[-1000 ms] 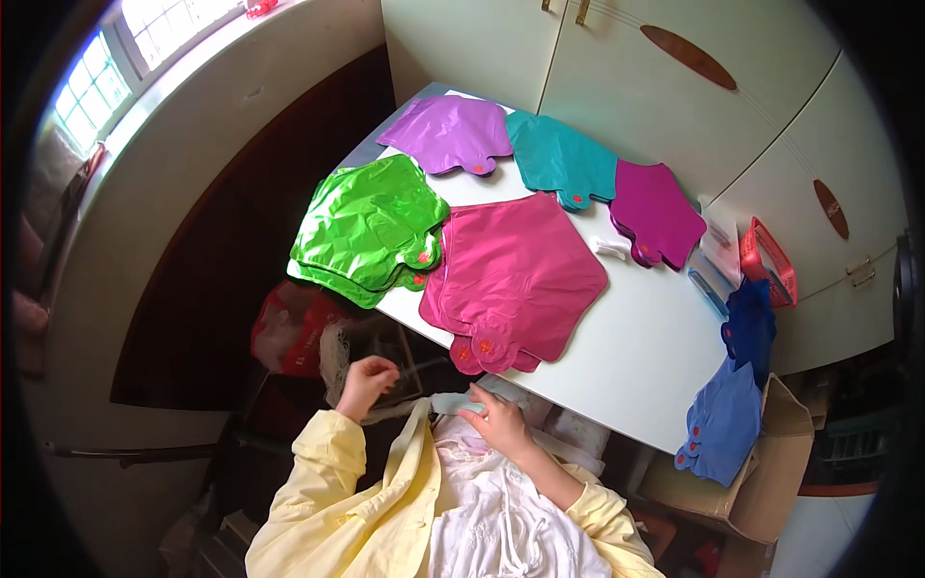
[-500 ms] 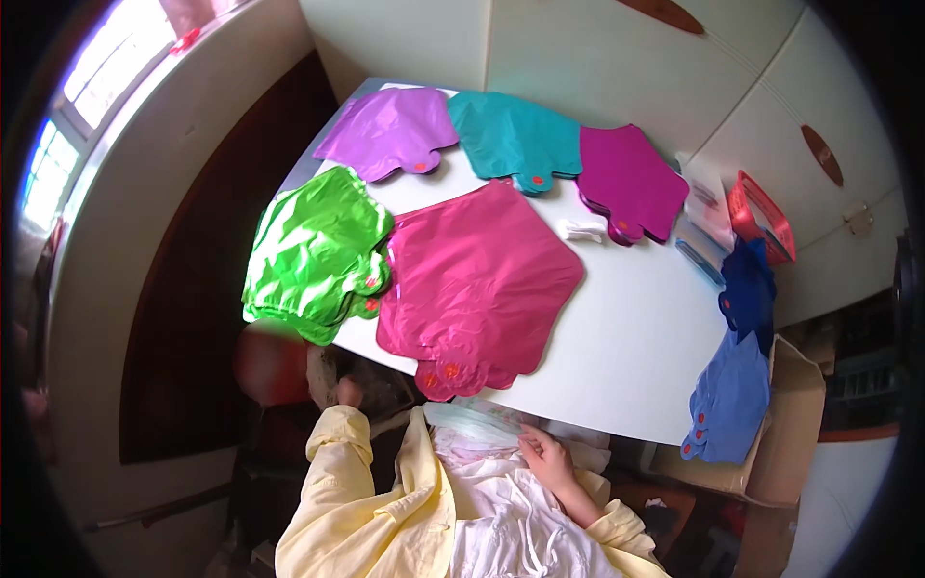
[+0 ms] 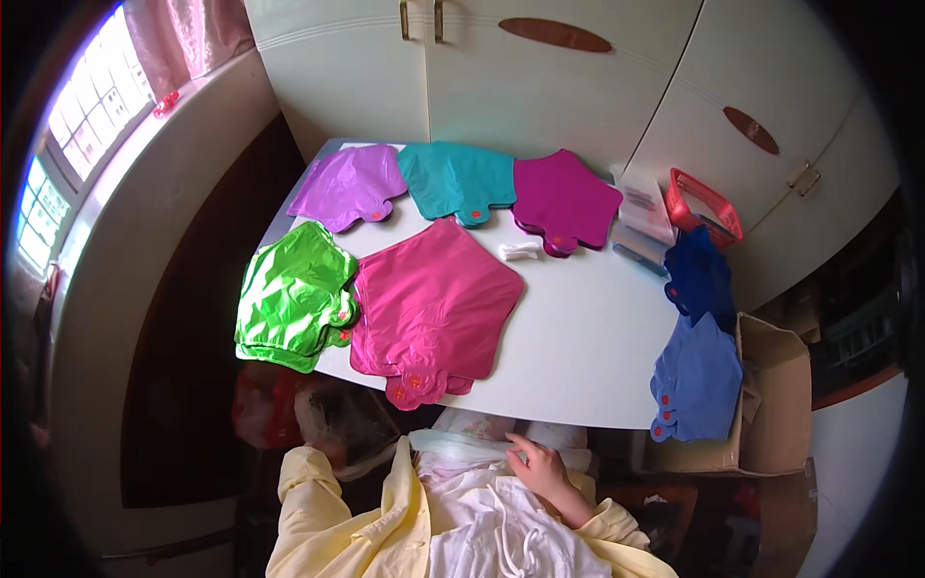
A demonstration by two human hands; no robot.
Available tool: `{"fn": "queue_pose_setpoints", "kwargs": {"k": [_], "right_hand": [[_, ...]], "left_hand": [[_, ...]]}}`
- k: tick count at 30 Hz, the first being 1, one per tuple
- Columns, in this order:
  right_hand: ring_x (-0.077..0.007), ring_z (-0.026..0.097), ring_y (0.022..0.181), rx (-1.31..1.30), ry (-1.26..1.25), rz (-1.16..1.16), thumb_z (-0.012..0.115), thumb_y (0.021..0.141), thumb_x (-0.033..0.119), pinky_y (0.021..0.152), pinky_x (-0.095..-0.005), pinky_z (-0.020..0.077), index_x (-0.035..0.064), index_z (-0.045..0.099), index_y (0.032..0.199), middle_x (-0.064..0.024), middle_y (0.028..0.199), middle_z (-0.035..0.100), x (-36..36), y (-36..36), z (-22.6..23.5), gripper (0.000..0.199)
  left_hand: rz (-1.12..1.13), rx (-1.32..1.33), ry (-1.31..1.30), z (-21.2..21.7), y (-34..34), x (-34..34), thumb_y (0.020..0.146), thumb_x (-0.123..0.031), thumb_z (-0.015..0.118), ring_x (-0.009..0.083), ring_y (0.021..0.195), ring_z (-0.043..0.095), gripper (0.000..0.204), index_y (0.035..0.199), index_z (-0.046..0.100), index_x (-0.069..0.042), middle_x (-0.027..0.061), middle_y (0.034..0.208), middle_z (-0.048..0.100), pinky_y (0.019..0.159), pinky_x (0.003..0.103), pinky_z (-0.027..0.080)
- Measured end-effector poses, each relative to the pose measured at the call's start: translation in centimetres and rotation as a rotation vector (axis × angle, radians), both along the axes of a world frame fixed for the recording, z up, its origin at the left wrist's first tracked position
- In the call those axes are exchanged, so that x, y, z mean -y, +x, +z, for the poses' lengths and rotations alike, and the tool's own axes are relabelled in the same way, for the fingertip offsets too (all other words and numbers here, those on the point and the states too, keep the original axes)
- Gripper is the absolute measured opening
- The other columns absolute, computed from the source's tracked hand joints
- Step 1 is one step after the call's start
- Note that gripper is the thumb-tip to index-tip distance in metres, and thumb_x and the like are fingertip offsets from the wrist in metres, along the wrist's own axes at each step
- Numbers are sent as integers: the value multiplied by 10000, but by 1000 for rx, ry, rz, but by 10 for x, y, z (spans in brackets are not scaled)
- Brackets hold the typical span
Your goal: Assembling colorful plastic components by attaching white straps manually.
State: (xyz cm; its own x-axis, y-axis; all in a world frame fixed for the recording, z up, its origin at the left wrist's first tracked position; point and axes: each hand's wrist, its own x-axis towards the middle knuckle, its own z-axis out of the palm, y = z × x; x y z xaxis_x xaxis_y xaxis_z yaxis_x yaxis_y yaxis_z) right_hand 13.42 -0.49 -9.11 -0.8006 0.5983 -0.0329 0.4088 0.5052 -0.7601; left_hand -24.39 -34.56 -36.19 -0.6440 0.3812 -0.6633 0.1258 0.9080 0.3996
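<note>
At left, the green pile point(image 3: 297, 299) overlaps the table's corner; below it hang a red bag point(image 3: 258, 409) and a clear bag point(image 3: 339, 409). The left hand point(image 3: 330, 450), dim past its yellow sleeve point(image 3: 310, 482), is at the clear bag; its grip cannot be made out. Centre: the pink pile point(image 3: 443, 299), with tabs beyond the front edge. Below, across the lap, lies a pale strip point(image 3: 455, 446). The right hand point(image 3: 540, 470) is at the strip's right end, index finger extended; whether it pinches the strip is unclear. Right: the pale-blue pile point(image 3: 699, 376) overhangs the table toward a carton point(image 3: 776, 400).

Likely faults: a forearm rising under the pink tabs could drag slick sheets off; a loose right-hand grip could let the strip slide from the lap; a knock could tip the pale-blue pile into the carton.

Edges and room: the green, pink and pale-blue piles crowd the rim; the widest working space is the white table point(image 3: 588, 337) between pink and pale-blue.
</note>
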Motion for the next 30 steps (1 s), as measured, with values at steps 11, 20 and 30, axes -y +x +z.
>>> {"fn": "queue_pose_setpoints", "kwargs": {"k": [11,20,30], "right_hand": [[-226,632,596,-83,12,39,608,802,216,552,-312,489,107,619,1043,-96,748,655,4,21,-3,264],[-260,630,626,-54,-40,-12,587,815,271,563,-350,497,155,616,1038,-93,707,644,-2,37,-7,253],[-243,640,688,-30,-186,-9,564,839,305,629,-331,505,163,603,1096,-97,803,654,0,41,14,296]], "left_hand": [[188,-479,-14,177,25,-39,841,-151,538,313,757,588,130,863,609,-43,143,788,597,688,381,458],[-345,-782,1020,440,78,-282,769,-4,571,303,874,557,213,980,592,-24,134,937,567,763,341,449],[-1081,-1031,483,357,83,-492,740,-133,562,279,901,579,149,846,616,-42,123,978,565,711,392,502]]}}
